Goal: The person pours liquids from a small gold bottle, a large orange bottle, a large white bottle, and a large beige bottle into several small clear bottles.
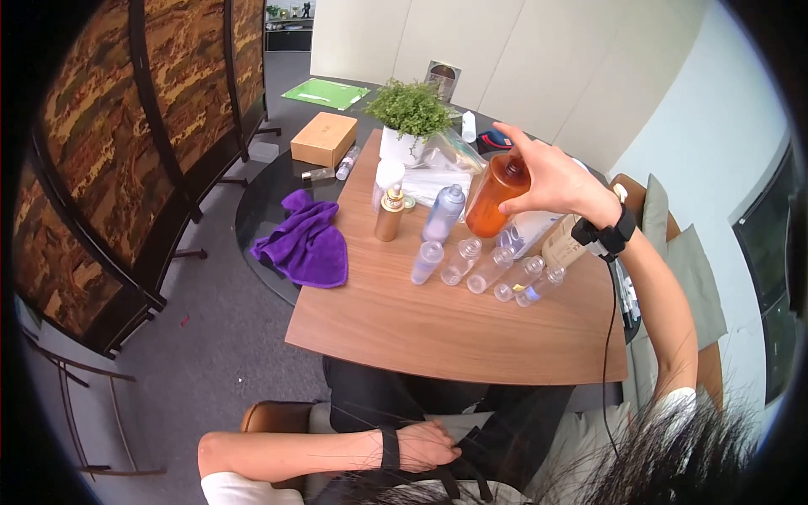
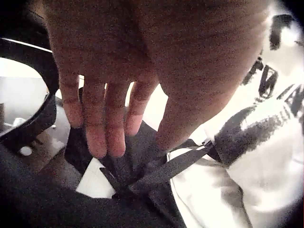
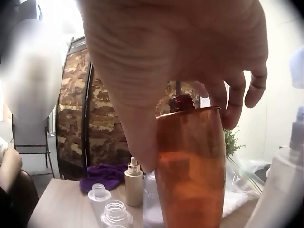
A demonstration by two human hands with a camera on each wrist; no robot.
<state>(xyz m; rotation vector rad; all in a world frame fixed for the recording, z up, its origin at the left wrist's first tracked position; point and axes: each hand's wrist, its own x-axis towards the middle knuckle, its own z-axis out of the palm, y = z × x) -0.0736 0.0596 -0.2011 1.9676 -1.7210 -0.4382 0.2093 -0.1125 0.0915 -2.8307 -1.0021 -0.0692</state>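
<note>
My right hand (image 1: 560, 177) is at a see-through orange bottle (image 1: 490, 206) with an uncapped threaded neck. In the right wrist view the thumb (image 3: 142, 142) lies along the bottle's left side. The other fingers (image 3: 232, 107) spread loosely around its neck and right shoulder, several tips near shoulder height. Left of the orange bottle stands a pale blue bottle (image 1: 443, 215), and farther left a gold dropper bottle (image 1: 390, 215). Several small clear bottles (image 1: 461, 261) line up in front. My left hand (image 1: 427, 446) rests at my lap, its fingers hanging loosely in the left wrist view.
A purple towel (image 1: 305, 240) hangs over the wooden board's (image 1: 454, 337) left side. Behind are a potted plant (image 1: 408, 114), plastic bags (image 1: 450, 156) and a cardboard box (image 1: 325, 139). A black cable (image 1: 608, 337) runs down from the right wrist, past the board's right edge.
</note>
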